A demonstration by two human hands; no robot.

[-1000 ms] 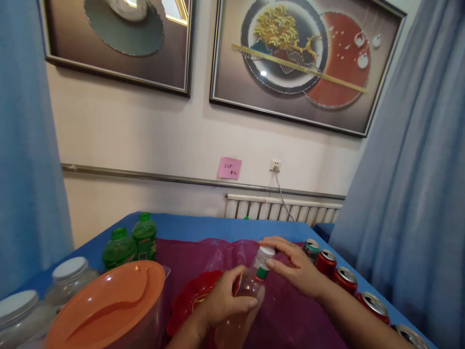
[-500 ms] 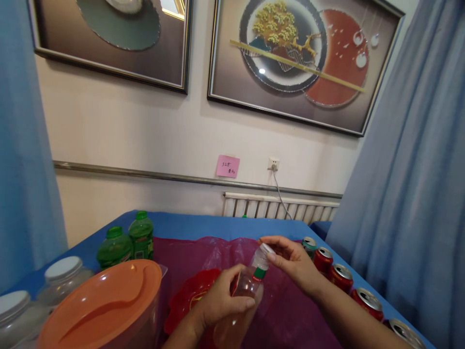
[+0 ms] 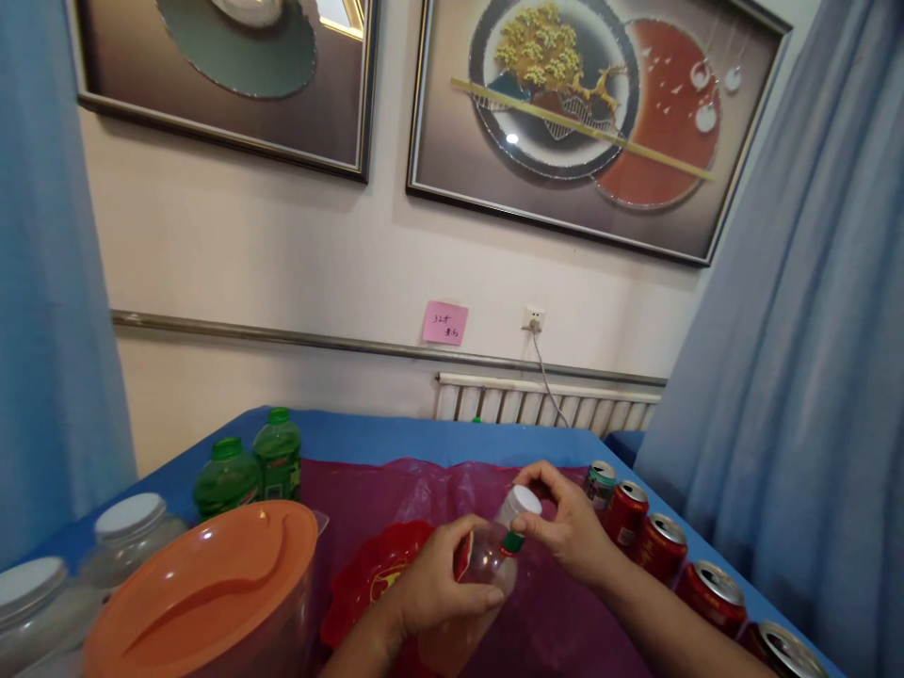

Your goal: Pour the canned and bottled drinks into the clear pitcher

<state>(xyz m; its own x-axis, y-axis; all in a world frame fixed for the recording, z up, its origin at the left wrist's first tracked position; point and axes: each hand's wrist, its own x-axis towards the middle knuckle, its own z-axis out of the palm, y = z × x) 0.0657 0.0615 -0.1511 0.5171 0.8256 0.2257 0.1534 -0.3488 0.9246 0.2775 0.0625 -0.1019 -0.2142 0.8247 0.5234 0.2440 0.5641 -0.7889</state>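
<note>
My left hand (image 3: 444,579) is wrapped round the body of a clear plastic bottle (image 3: 487,557), which tilts to the upper right over the purple sheet. A small green and red band circles the bottle's neck. On its mouth sits a white cap (image 3: 526,501), pinched at the side by the thumb and fingers of my right hand (image 3: 569,527). Behind and left of my left hand lies a red scalloped dish (image 3: 353,574) with a yellow design inside. The bottle's lower end is partly covered by my left hand.
On the left stand an orange-lidded container (image 3: 204,589), two green bottles (image 3: 277,452) and white-lidded jars (image 3: 131,523). Several drink cans (image 3: 656,546) line the right edge of the blue-covered table (image 3: 424,430). A purple sheet (image 3: 565,612) covers the middle.
The bottle's top has shifted slightly right and down, showing more of the cap's top. My right hand has moved with it, its fingers now more curled round the cap.
</note>
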